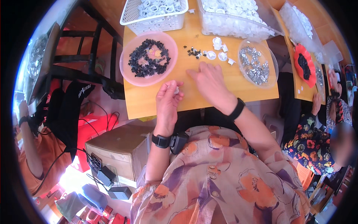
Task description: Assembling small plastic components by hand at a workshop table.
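My left hand (168, 98) is raised at the table's near edge, its thumb and fingers pinched on a small white plastic part (176, 90). My right hand (212, 83) lies palm down over the tabletop, thumb apart from the fingers and nothing visible in it. Just beyond its fingertips are a small scatter of black star-like pieces (194, 52) and several loose white plastic caps (211, 55). On the left stands a pink round tray (126, 71) of many black pieces. To the right is a clear round dish (274, 71) of shiny metal-coloured pieces.
At the table's far side stand a white perforated basket (156, 27) and a clear bin (238, 20), both full of white parts. A black metal frame (74, 71) is at left, above a cardboard box (117, 145). Co-workers sit at both sides; a red tray (305, 65) lies right.
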The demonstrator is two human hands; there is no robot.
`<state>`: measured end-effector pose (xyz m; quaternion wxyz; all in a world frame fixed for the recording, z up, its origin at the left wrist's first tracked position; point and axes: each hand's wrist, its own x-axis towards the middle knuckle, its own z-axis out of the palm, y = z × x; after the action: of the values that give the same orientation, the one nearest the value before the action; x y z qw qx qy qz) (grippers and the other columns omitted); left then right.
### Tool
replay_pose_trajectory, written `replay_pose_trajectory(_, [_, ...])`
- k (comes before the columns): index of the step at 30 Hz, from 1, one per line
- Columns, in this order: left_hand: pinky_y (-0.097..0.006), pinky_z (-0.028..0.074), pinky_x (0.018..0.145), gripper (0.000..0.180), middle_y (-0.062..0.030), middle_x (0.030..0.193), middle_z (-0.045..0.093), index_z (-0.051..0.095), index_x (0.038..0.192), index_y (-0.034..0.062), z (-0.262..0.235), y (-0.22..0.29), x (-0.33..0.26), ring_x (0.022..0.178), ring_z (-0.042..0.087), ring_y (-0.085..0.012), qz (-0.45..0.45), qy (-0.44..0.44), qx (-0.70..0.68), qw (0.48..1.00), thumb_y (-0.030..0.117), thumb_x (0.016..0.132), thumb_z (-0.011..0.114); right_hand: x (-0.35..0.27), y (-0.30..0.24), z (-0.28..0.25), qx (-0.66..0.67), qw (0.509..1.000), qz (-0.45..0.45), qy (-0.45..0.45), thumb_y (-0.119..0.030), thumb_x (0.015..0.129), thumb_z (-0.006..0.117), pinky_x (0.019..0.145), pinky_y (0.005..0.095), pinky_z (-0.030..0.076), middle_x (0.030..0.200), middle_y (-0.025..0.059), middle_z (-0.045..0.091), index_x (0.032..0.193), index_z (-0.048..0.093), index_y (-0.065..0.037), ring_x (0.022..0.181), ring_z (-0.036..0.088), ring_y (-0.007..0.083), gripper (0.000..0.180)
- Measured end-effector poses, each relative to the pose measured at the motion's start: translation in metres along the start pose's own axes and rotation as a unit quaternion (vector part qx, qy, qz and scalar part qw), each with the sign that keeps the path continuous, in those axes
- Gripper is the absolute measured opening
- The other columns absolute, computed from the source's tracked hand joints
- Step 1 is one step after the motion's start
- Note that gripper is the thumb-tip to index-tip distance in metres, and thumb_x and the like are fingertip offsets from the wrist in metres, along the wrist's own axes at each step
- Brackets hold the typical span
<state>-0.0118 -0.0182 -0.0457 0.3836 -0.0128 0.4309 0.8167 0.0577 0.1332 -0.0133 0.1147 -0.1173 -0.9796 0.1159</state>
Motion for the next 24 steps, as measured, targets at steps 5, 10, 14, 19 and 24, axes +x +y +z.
replay_pose_trajectory(5, [-0.025, 0.043, 0.056, 0.009, -0.0022, 0.085, 0.064, 0.064, 0.095, 0.0054, 0.016, -0.004, 0.001, 0.061, 0.053, -0.0088, 0.112, 0.038, 0.35, 0.929, 0.011, 0.09, 0.059, -0.024, 0.007, -0.003, 0.17, 0.982, 0.087, 0.011, -0.011, 0.082, 0.057, 0.072, 0.0438, 0.041, 0.085, 0.0127, 0.057, 0.101, 0.068, -0.008, 0.082, 0.058, 0.0298, 0.022])
replay_pose_trajectory(10, [-0.031, 0.044, 0.055, 0.012, -0.0074, 0.079, 0.061, 0.064, 0.096, 0.006, 0.034, -0.012, 0.002, 0.059, 0.055, -0.0174, 0.246, 0.061, 0.589, 0.768, 0.008, 0.085, 0.061, -0.036, 0.026, 0.007, 0.351, 0.92, 0.164, 0.066, -0.01, 0.081, 0.065, 0.07, 0.0416, 0.048, 0.085, 0.0152, 0.061, 0.097, 0.067, -0.003, 0.077, 0.061, 0.034, 0.018])
replay_pose_trajectory(14, [-0.035, 0.045, 0.057, 0.012, -0.0093, 0.078, 0.059, 0.065, 0.095, 0.0088, 0.047, -0.017, 0.006, 0.061, 0.057, -0.0238, 0.262, 0.095, 0.653, 0.705, 0.009, 0.083, 0.064, -0.04, 0.034, 0.01, 0.362, 0.916, 0.158, 0.078, -0.01, 0.08, 0.066, 0.07, 0.0402, 0.049, 0.084, 0.0153, 0.062, 0.091, 0.068, -0.002, 0.078, 0.062, 0.0325, 0.014])
replay_pose_trajectory(19, [-0.036, 0.045, 0.057, 0.009, -0.0083, 0.076, 0.058, 0.064, 0.091, 0.0099, 0.049, -0.022, 0.01, 0.063, 0.059, -0.0248, 0.302, 0.079, 0.688, 0.655, 0.01, 0.083, 0.065, -0.043, 0.037, 0.011, 0.374, 0.91, 0.158, 0.085, -0.011, 0.081, 0.065, 0.069, 0.04, 0.049, 0.083, 0.0146, 0.062, 0.089, 0.067, -0.002, 0.078, 0.062, 0.0322, 0.012])
replay_pose_trajectory(24, [-0.037, 0.046, 0.057, 0.007, -0.0084, 0.077, 0.059, 0.065, 0.089, 0.01, 0.05, -0.026, 0.013, 0.064, 0.06, -0.0257, 0.326, 0.07, 0.709, 0.622, 0.009, 0.083, 0.065, -0.044, 0.035, 0.017, 0.326, 0.927, 0.149, 0.111, -0.014, 0.082, 0.064, 0.069, 0.0404, 0.049, 0.085, 0.0114, 0.063, 0.088, 0.067, -0.005, 0.079, 0.062, 0.0315, 0.011])
